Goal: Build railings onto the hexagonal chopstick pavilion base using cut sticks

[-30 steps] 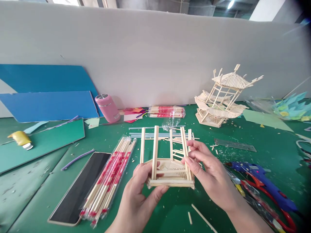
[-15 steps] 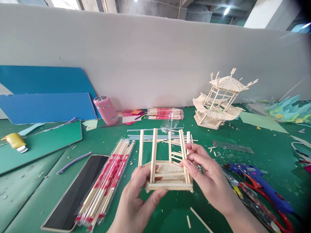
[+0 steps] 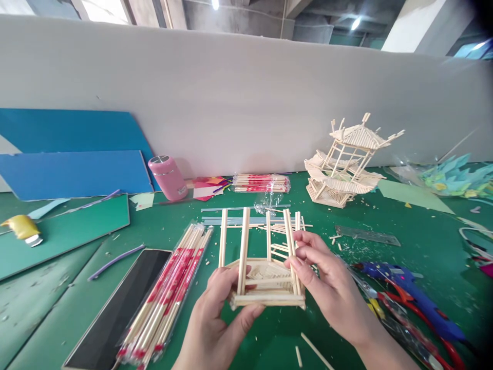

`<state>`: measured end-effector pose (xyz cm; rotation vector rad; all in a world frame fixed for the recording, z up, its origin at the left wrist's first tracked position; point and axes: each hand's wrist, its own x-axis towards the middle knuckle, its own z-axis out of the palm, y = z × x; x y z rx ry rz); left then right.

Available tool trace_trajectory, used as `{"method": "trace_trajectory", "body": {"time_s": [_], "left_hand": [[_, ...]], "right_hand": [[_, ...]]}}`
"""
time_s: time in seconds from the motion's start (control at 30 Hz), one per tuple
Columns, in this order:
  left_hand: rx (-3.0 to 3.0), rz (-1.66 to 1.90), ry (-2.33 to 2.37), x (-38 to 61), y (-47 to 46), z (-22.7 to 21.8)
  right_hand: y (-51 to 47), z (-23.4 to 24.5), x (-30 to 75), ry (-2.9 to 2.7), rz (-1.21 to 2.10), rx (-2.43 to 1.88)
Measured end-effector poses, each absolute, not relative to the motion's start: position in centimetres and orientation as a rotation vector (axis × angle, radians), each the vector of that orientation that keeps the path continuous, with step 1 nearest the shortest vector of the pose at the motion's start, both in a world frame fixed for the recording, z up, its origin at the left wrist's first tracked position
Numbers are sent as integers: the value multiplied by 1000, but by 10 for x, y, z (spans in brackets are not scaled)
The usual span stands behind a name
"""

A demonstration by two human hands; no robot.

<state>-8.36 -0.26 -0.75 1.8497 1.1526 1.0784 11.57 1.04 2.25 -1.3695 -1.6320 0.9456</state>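
Observation:
Between my hands is a small wooden stick frame [image 3: 269, 301], a many-sided base with several upright posts made of paired sticks. My left hand [image 3: 221, 313] is closed on its left side, thumb along the front edge and fingers behind a post. At the right, my right hand [image 3: 323, 277] pinches the front right post between thumb and fingers. A short crossbar [image 3: 269, 281] runs low between the two front posts. Part of the base's right side is hidden behind my right hand. Two loose sticks [image 3: 316, 350] lie on the green table below.
A finished-looking stick pavilion [image 3: 352, 174] stands at the back right. Packed chopsticks [image 3: 169, 288] and a phone [image 3: 119, 308] lie to the left. A blue glue gun [image 3: 416, 295] and tools lie right. A pink bottle [image 3: 168, 178], clear ruler [image 3: 367, 235] and yellow-handled cutter [image 3: 22, 228] are around.
The view has tilted up slightly, so most things sit a little lower. Both hands keep the same hold on the stick frame.

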Motion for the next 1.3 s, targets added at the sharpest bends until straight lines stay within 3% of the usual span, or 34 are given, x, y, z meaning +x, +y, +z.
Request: {"method": "trace_trajectory", "body": {"time_s": [1.13, 1.3], "left_hand": [[1658, 1033, 1194, -84, -4, -4], [1609, 1060, 1191, -87, -3, -8]], "right_hand": [[12, 14, 117, -1615, 907, -1340], [8, 21, 116, -1586, 489, -1378]]}}
